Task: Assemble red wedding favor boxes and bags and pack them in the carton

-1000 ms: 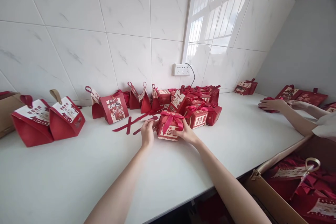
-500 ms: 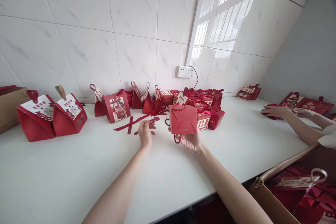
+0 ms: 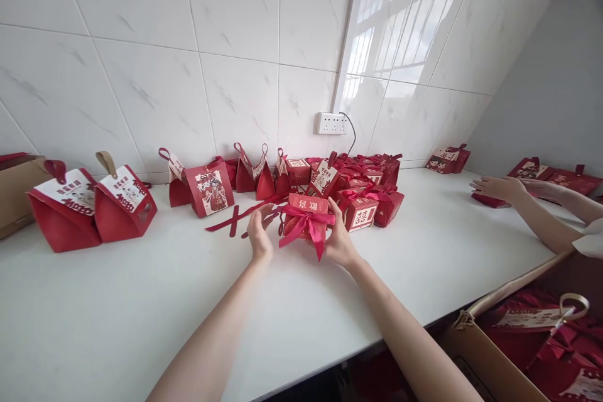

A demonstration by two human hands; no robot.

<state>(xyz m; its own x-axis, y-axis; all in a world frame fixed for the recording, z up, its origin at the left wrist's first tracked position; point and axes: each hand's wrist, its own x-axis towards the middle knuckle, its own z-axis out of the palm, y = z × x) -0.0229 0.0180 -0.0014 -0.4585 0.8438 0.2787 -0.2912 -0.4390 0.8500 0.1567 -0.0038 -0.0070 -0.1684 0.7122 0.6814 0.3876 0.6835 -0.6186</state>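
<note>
A small red gift box point(image 3: 308, 204) with a pink-red ribbon bow across its front is just above the white table in the middle. My right hand point(image 3: 340, 242) grips its right side, with some fingers hidden behind it. On the box's left is my left hand point(image 3: 260, 235), fingers apart and slightly curved; whether the fingertips touch the box or its twisted cord point(image 3: 281, 221) is unclear. Loose dark-red ribbon strips point(image 3: 234, 220) lie on the table behind my left hand.
Several red gift boxes point(image 3: 362, 210) are grouped behind, near the wall socket point(image 3: 332, 123). Peaked boxes point(image 3: 63, 213) stand at left, beside a cardboard carton point(image 3: 21, 195). At right are a co-worker's hands point(image 3: 499, 190) over a red box, and an open carton point(image 3: 490, 358) of red boxes.
The box has turned from showing its plain red base to showing its bow, and has moved slightly left and down. My left hand has stayed close by. The co-worker's fingers have straightened.
</note>
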